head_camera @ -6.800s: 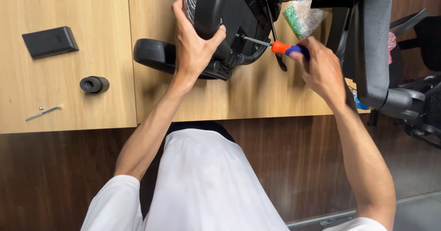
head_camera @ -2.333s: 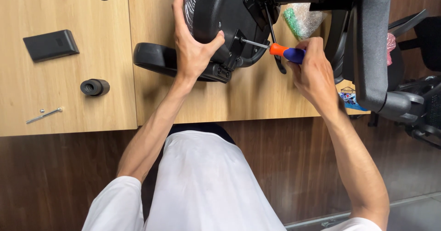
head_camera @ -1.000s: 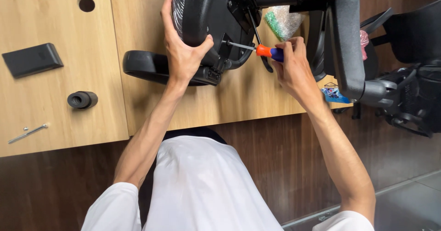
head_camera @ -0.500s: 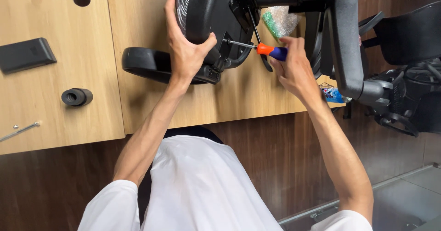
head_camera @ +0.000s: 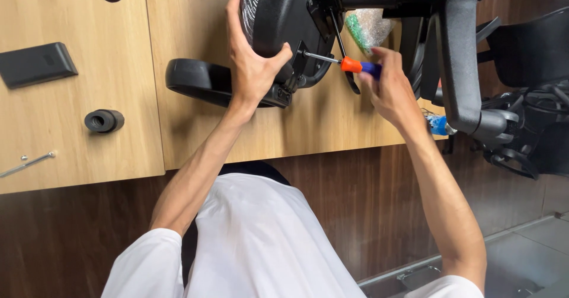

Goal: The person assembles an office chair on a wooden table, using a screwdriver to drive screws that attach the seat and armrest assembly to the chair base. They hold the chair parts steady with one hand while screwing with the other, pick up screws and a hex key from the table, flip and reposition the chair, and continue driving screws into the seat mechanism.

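Screwdriver [head_camera: 355,67] gripped in right hand [head_camera: 388,90], left hand [head_camera: 252,67] clasping black chair seat [head_camera: 278,13], clear bag [head_camera: 370,28] of green parts behind

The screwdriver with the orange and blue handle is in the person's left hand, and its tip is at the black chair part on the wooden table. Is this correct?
Not quite. In the head view the screwdriver is in the right hand; the left hand grips the black chair part. The tip does meet that part, over the wooden table.
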